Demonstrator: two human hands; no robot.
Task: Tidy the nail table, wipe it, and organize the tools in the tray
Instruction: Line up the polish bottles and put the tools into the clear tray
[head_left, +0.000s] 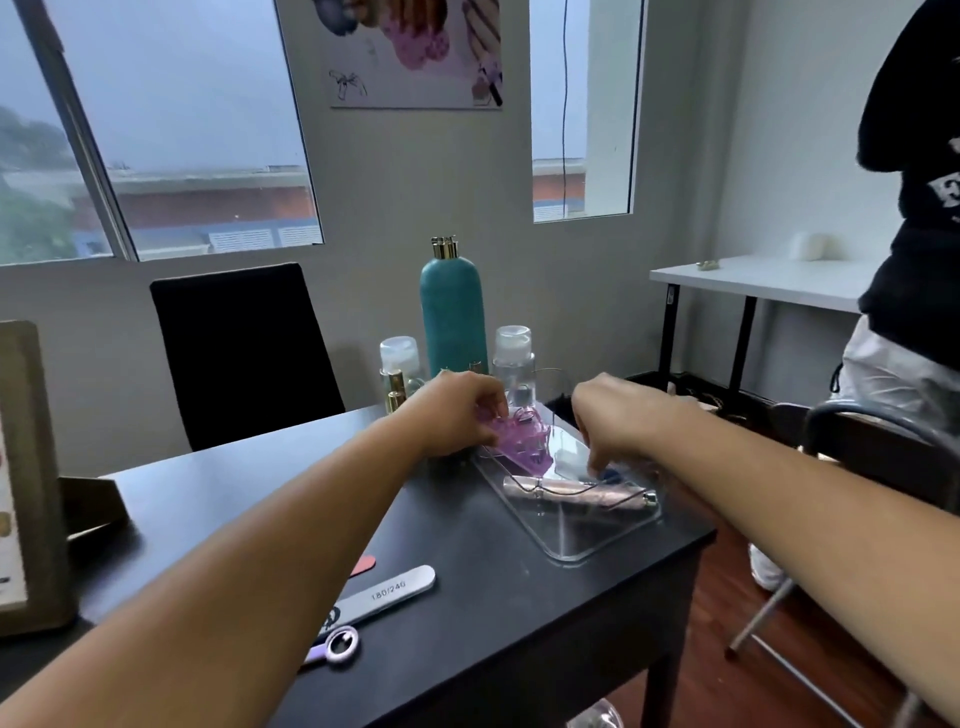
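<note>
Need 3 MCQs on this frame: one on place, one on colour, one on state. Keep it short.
1. Where does the grey nail file lie?
A. in the clear tray
B. on the black table, near its front edge
C. on the white side table

2. What colour is the tall bottle behind the tray?
A. teal
B. red
C. yellow

3. What is the left hand doing?
A. resting flat on the table
B. holding the nail file
C. gripping a purple item at the tray's far end

Answers:
1 B: the file sits on the black table, outside the clear tray.
2 A: the bottle's body is teal with a gold cap.
3 C: its fingers close on the purple item over the tray, while the right hand reaches into the tray beside it.
</note>
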